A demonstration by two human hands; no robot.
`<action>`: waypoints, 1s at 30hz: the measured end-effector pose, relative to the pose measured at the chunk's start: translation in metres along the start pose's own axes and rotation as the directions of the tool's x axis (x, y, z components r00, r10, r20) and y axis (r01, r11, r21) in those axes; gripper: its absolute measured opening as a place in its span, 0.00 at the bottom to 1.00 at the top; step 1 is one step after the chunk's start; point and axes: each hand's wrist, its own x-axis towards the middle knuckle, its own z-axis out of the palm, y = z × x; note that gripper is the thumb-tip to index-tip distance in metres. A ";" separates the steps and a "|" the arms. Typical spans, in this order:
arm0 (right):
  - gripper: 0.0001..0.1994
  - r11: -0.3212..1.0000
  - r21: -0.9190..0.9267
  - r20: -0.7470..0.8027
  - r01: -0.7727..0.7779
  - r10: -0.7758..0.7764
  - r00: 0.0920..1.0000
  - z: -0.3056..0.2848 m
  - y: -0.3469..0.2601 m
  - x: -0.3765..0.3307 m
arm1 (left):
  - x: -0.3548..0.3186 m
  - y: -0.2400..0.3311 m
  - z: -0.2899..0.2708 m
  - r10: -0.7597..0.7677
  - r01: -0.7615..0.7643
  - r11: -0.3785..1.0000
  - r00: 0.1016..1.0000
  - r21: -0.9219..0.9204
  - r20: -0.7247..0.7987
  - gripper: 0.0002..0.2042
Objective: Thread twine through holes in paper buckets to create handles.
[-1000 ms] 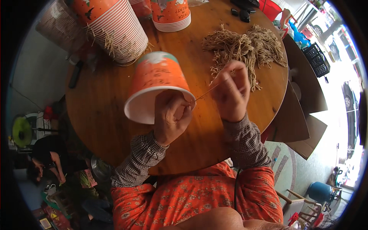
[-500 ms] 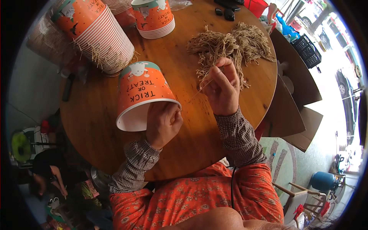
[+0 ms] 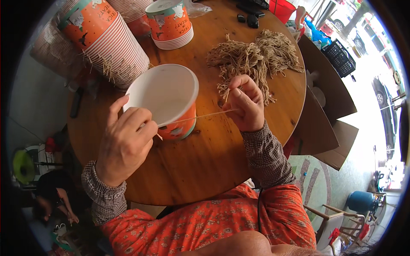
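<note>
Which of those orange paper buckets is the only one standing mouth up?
The single bucket between the hands, by the left hand: its white inside shows. The two stacks behind have their bottoms facing out.

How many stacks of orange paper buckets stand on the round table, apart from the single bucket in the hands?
2 in clear view: a tall leaning stack at upper left and a short stack at top centre. A further stack between them may be partly hidden.

paper bucket [image 3: 168, 100] turned mouth-up, string [image 3: 200, 116] now stretched between hands
</note>
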 end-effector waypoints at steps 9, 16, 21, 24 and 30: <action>0.03 0.996 0.076 0.077 -0.051 0.046 0.996 -0.011 -0.001 0.004 | -0.010 -0.002 0.042 -0.235 0.147 0.788 0.969 -0.597 -0.072 0.06; 0.04 0.976 0.201 0.045 -0.085 0.077 0.996 -0.012 -0.005 0.006 | -0.023 -0.006 0.060 -0.234 0.238 0.635 0.966 -0.735 0.111 0.05; 0.08 0.944 -0.281 0.065 -0.174 0.200 0.978 -0.015 -0.039 0.011 | -0.019 -0.015 0.046 -0.082 0.090 0.874 0.996 -0.478 0.038 0.05; 0.10 0.514 -0.857 0.087 -0.039 0.218 0.972 -0.025 -0.058 0.012 | -0.014 -0.026 0.029 -0.049 0.047 0.997 0.998 -0.060 -0.038 0.03; 0.05 0.383 -0.920 0.090 -0.083 0.413 0.906 -0.039 -0.059 0.018 | -0.007 -0.075 0.034 -0.181 0.283 0.925 0.914 0.254 -0.362 0.08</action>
